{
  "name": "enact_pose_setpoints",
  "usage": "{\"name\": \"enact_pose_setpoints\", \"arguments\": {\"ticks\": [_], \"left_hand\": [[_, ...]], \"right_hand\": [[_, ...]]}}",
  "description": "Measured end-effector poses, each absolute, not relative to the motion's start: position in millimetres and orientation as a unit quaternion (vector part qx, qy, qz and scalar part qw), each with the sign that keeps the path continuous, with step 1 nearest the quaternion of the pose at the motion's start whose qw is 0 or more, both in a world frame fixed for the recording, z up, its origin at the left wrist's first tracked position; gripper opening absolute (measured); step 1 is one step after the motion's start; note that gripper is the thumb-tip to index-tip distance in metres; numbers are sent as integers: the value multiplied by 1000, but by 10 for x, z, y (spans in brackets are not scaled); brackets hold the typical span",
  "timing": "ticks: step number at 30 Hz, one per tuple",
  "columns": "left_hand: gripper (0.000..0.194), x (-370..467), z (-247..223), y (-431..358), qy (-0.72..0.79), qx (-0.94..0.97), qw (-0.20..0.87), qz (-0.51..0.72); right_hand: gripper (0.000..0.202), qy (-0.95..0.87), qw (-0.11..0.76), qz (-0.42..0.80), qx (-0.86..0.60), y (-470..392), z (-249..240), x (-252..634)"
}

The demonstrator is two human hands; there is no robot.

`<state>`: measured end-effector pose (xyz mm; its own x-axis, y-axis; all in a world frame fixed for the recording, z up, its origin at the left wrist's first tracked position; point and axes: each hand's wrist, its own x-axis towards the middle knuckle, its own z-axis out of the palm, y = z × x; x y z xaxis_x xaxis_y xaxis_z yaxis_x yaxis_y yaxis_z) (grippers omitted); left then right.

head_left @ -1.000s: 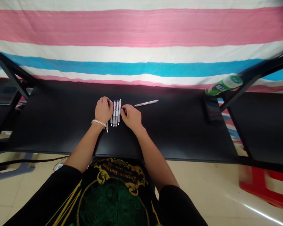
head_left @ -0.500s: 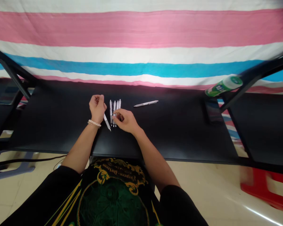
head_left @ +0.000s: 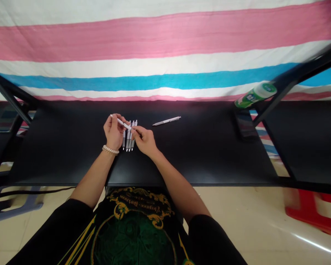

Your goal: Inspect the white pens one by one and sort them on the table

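Note:
Between my two hands, above the black table [head_left: 204,154], a white pen [head_left: 121,123] is held at a slant. My left hand [head_left: 114,130], with a pale beaded bracelet on its wrist, is closed on the upper-left part of it. The fingers of my right hand [head_left: 145,140] pinch its lower-right end. Beneath the held pen, several white and grey pens [head_left: 129,142] lie side by side on the table, their tips toward me and partly covered by my hands. Another white pen [head_left: 167,121] lies apart to the right, nearly level across the table.
A green and white canister [head_left: 255,95] stands at the right back beside the black metal frame [head_left: 278,94]. Near it lies a dark flat object [head_left: 245,123]. A striped cloth [head_left: 154,66] hangs behind the table. A red stool [head_left: 311,213] is at the lower right.
The pen that pointed down from my left hand is now raised and tilted across. My right hand has moved from above the row of pens to grip its other end.

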<state>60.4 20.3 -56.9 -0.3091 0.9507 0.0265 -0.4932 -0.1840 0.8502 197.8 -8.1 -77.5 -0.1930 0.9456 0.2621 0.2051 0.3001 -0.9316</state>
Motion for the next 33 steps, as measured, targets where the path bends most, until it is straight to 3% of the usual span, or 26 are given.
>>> {"name": "enact_pose_setpoints", "arguments": {"ticks": [8,14,23,27,31,33], "left_hand": [[36,583,-644,208,384,331,534,676],[29,606,-721,219,383,296,525,700],[32,619,-711,193,445,238,524,687],[32,592,-709,216,426,239,520,701],[31,549,-691,228,404,246,520,711],[29,545,-682,225,406,246,523,708]], "right_hand": [[29,-647,490,351,-467,-25,-783,2050],[32,-713,491,199,-460,-42,-906,1999],[44,-781,441,71,-437,-32,-965,2049],[33,-738,478,168,-446,-8,-904,2022],[40,-628,512,361,-461,37,-875,1985],[40,-609,510,391,-464,48,-869,1989]]}}
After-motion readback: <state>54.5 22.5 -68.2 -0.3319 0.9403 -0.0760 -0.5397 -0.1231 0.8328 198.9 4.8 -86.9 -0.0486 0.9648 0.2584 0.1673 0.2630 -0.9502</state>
